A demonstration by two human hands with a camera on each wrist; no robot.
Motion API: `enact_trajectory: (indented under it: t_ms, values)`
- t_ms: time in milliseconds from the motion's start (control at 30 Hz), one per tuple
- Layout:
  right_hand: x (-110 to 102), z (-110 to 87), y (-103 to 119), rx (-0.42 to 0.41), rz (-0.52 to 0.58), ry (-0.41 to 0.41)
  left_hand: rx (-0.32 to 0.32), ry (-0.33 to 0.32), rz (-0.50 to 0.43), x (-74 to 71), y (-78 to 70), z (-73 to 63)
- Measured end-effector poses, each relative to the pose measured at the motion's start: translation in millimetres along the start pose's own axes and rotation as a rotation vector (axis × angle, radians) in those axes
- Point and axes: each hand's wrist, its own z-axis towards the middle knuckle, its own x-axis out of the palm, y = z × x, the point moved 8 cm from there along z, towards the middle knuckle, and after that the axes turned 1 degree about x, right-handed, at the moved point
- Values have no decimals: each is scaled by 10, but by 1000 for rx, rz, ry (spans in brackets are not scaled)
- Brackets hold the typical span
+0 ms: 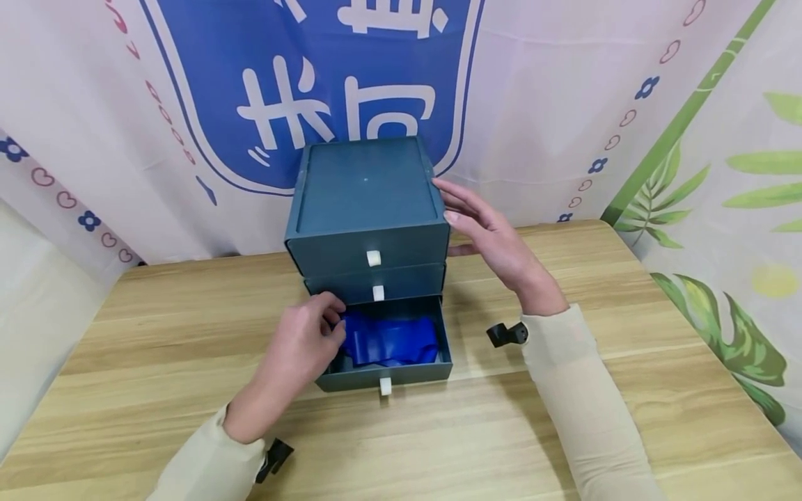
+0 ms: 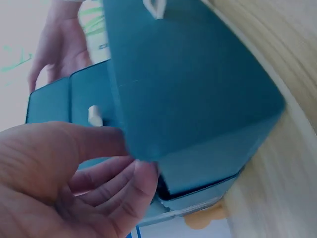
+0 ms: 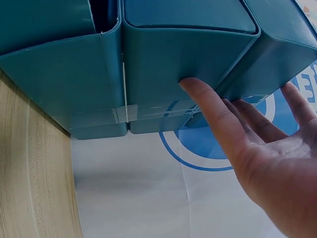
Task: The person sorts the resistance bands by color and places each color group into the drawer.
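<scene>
A dark teal three-drawer box (image 1: 370, 188) stands at the back of the table, its bottom drawer (image 1: 351, 380) pulled out. Inside that drawer lies a glossy, folded blue item (image 1: 391, 341). My left hand (image 1: 301, 337) bends its fingers over the drawer's left side, fingertips right beside the blue item. In the left wrist view, thumb and fingers (image 2: 143, 178) close on the drawer's side rim near its front corner. My right hand (image 1: 485, 229) lies against the box's right side with fingers fairly straight. Its thumb (image 3: 198, 91) touches the side wall in the right wrist view.
White tabs (image 1: 374, 258) serve as pulls on the drawer fronts. Directly behind the box hangs a printed curtain (image 1: 238, 90). The wooden table (image 1: 470, 445) extends in front and to both sides. A black clip (image 1: 507, 335) sits at each sleeve cuff.
</scene>
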Motion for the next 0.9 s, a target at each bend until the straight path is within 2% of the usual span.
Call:
enact_trajectory:
  t_ms: [100, 233, 300, 400, 467, 567, 667, 800, 900]
  values:
    - [0, -3, -7, 1, -2, 1, -20, 33, -79, -50, 11, -65]
    - [-4, -9, -18, 1, 3, 2, -77, 149, -264, 1, 19, -186]
    - [-8, -10, -21, 0, 5, 1, -112, 218, -388, 64, 12, -262]
    - [-13, -11, -19, -1, 8, 1, -123, 312, -525, 184, -24, -390]
    - [-16, -11, -16, -2, 8, 0, -119, 384, -579, 290, -57, -484]
    - [-20, -11, -13, -2, 4, -1, -126, 463, -599, 441, -77, -607]
    - [-23, -9, -11, -1, 0, -2, -144, 483, -610, 540, -52, -678]
    - [-17, -6, -9, -1, -3, -4, -189, 458, -642, 612, 35, -727]
    - [-2, -2, -5, -4, -2, 0, -249, 443, -680, 663, 101, -761]
